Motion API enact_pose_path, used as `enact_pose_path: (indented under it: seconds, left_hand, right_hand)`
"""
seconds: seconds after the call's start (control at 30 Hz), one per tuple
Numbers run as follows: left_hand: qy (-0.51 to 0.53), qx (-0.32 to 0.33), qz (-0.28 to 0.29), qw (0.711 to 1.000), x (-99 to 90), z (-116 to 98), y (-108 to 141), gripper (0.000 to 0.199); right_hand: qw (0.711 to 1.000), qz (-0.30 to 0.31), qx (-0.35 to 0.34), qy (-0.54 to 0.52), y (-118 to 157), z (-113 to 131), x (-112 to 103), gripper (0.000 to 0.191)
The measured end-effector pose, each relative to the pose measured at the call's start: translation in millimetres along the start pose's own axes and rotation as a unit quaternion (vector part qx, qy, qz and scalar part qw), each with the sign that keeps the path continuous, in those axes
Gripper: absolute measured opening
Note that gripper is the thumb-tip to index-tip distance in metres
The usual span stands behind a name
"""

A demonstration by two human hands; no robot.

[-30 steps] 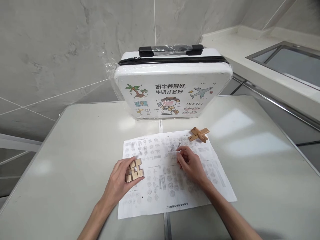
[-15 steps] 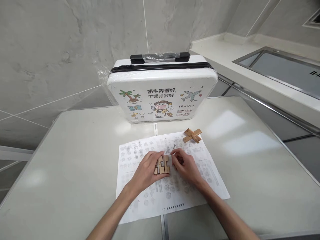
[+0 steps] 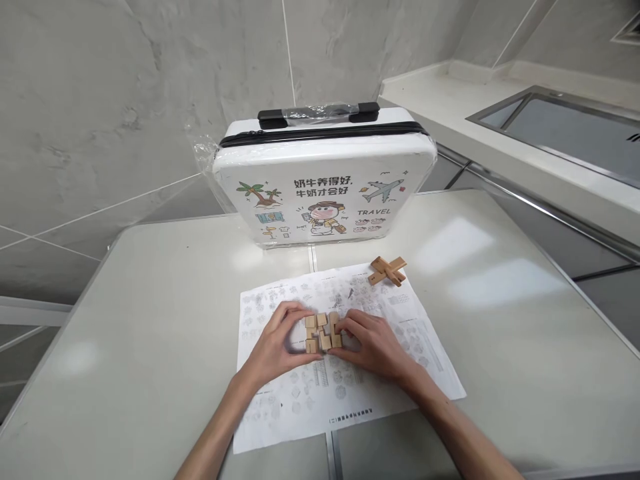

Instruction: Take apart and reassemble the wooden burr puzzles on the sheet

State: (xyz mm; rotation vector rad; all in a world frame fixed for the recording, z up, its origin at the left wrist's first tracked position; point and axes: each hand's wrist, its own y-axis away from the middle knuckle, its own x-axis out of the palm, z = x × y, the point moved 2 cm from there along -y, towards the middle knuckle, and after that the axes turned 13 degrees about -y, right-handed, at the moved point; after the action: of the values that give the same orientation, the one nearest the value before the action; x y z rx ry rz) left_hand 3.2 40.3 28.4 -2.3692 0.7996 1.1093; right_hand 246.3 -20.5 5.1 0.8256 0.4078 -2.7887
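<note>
Several notched wooden puzzle pieces stand side by side on a printed instruction sheet [image 3: 285, 427]. My left hand [image 3: 275, 343] grips the left wooden puzzle piece [image 3: 311, 327], fingers at its far end and thumb at its near end. Around the right wooden puzzle piece [image 3: 335, 323], my right hand [image 3: 367, 340] closes with fingertips on its side and thumb by its near end. Between these two lies a middle wooden puzzle piece [image 3: 325, 339], close to both. Farther off, an assembled cross of wooden pieces [image 3: 388, 271] rests at the sheet's far right corner.
A white suitcase [image 3: 275, 160] in clear plastic wrap stands upright behind the sheet, near the tiled wall [image 3: 100, 100]. The pale table [image 3: 150, 320] has a seam down its middle. On the right is a counter [image 3: 425, 93] with a dark glass panel [image 3: 575, 133].
My right hand has moved left and now holds the right wooden puzzle piece. My left hand has shifted left, and the pieces are more visible. The view has tilted slightly.
</note>
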Motion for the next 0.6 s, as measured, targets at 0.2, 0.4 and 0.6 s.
enact_pose_path:
  seconds: [0.2, 0.4, 0.6]
  left_hand:
    - [0.135, -0.04, -0.027, 0.99, 4.4, -1, -13, 0.066]
    - [0.208, -0.104, 0.003, 0.972, 12.6, 4, -9, 0.068]
    - [0.176, -0.096, 0.011, 0.98, 11.2, -2, -9, 0.066]
  right_hand:
    - [0.99, -0.045, 0.04, -0.127, -1, 1, -15, 0.013]
    - [0.952, -0.057, 0.082, -0.291, -2, 6, -17, 0.02]
    - [0.965, -0.047, 0.009, -0.259, -3, 11, -4, 0.025]
